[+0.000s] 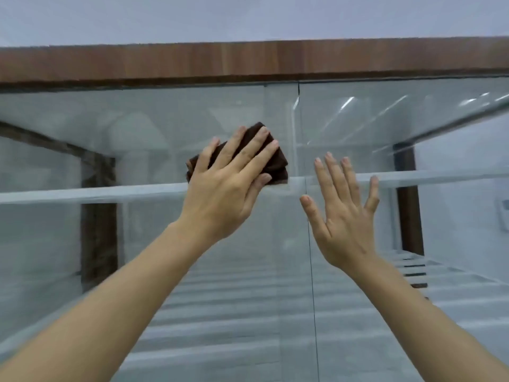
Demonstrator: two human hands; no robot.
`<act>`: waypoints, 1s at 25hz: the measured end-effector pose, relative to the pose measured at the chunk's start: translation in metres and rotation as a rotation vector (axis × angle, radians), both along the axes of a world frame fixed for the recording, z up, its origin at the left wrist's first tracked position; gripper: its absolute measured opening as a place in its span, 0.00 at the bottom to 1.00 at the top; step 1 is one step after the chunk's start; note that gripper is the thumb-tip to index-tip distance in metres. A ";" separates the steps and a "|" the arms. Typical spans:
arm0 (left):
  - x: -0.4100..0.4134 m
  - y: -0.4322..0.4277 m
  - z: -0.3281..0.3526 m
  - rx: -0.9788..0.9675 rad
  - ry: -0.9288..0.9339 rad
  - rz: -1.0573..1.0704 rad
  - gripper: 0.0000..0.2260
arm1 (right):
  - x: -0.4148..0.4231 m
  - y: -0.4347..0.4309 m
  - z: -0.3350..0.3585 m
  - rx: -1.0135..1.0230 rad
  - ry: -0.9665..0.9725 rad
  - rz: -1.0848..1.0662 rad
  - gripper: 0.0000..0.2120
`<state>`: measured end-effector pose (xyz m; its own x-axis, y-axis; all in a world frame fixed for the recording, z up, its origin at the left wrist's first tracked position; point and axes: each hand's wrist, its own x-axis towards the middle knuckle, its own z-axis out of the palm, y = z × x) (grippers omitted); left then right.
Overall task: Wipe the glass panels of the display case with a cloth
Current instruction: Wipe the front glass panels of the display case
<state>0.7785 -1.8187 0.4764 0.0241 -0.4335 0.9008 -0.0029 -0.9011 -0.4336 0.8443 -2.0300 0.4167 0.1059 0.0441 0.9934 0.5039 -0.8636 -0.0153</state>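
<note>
Starting at the 9 o'clock side, there's the left glass panel [137, 244] of the display case [248, 62], with a dark wooden post [99, 216] showing behind it and a glass shelf [82, 194] running across inside.

Just left of centre, the person's left hand [228, 186] is spread flat with the fingers [254, 144] splayed, pinning a folded brown cloth [276, 166] against the glass. The cloth peeks out past the fingertips toward 1 o'clock, right beside the vertical seam [309, 244] where the two panels meet. A flat palm probably makes sense here since it spreads the push over the whole cloth instead of one spot.

Past the seam, toward 3 o'clock, the right hand [344, 216] is open wide and holds nothing, palm facing the right glass panel [371, 312]. Can't tell if it's actually touching. Looks like it's there to steady that panel or the person's own balance while the other hand scrubs.

Looks mid-wipe, near the top of the left panel.
</note>
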 end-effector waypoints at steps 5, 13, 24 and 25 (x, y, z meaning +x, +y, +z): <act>0.000 -0.046 -0.010 -0.174 0.101 -0.006 0.23 | -0.012 -0.015 0.032 -0.093 0.080 -0.033 0.30; 0.020 -0.122 0.042 -0.211 0.138 0.117 0.24 | 0.014 -0.139 0.034 -0.095 0.120 -0.113 0.28; 0.057 -0.230 0.041 -0.806 0.070 0.023 0.27 | 0.069 -0.280 0.082 -0.177 -0.014 -0.122 0.29; 0.059 -0.240 0.017 -0.717 0.084 0.038 0.27 | 0.071 -0.281 0.083 -0.178 -0.017 -0.122 0.29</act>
<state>0.8371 -2.0585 0.4937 0.1087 0.2660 0.9578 0.0267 -0.9640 0.2646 0.9155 -2.3111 0.4999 0.1041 0.2074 0.9727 0.3940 -0.9066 0.1511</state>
